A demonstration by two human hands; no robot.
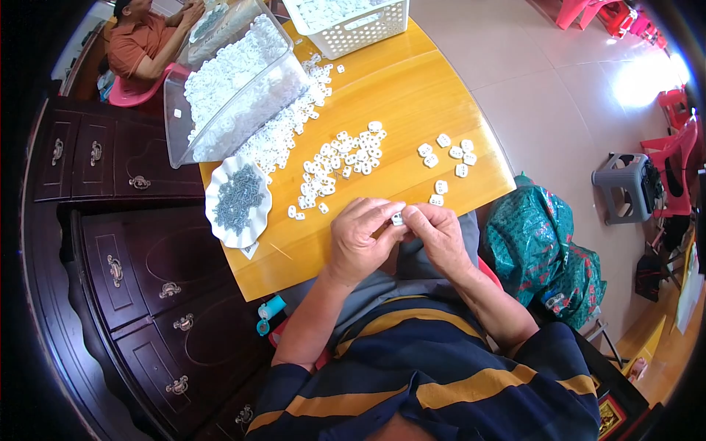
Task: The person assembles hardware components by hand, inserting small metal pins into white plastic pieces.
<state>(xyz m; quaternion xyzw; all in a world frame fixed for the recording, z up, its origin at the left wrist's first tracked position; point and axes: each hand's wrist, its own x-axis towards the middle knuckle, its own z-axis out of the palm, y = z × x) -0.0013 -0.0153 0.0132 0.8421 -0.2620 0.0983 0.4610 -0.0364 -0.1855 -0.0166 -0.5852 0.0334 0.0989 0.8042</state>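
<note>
Both my hands meet at the near edge of the wooden table (419,81). Between the fingertips is a small white plastic piece (398,219) with dark holes. My left hand (362,239) pinches it from one side, and my right hand (437,234) grips it from the other. Fingers cover most of the piece. Beyond my left hand lies a loose spread of similar white pieces (346,156). A smaller group of white pieces (461,153) sits ahead of my right hand. To the left, a white scalloped dish (214,195) holds many small grey metal screws (239,198).
A clear plastic bin (276,92) heaped with white parts stands far left, more parts spilled beside it. A white perforated basket (368,34) is at the far edge. Dark drawers (147,272) flank the left; green bags (529,235) and a grey stool (625,187) are right. Another person (140,44) sits far left.
</note>
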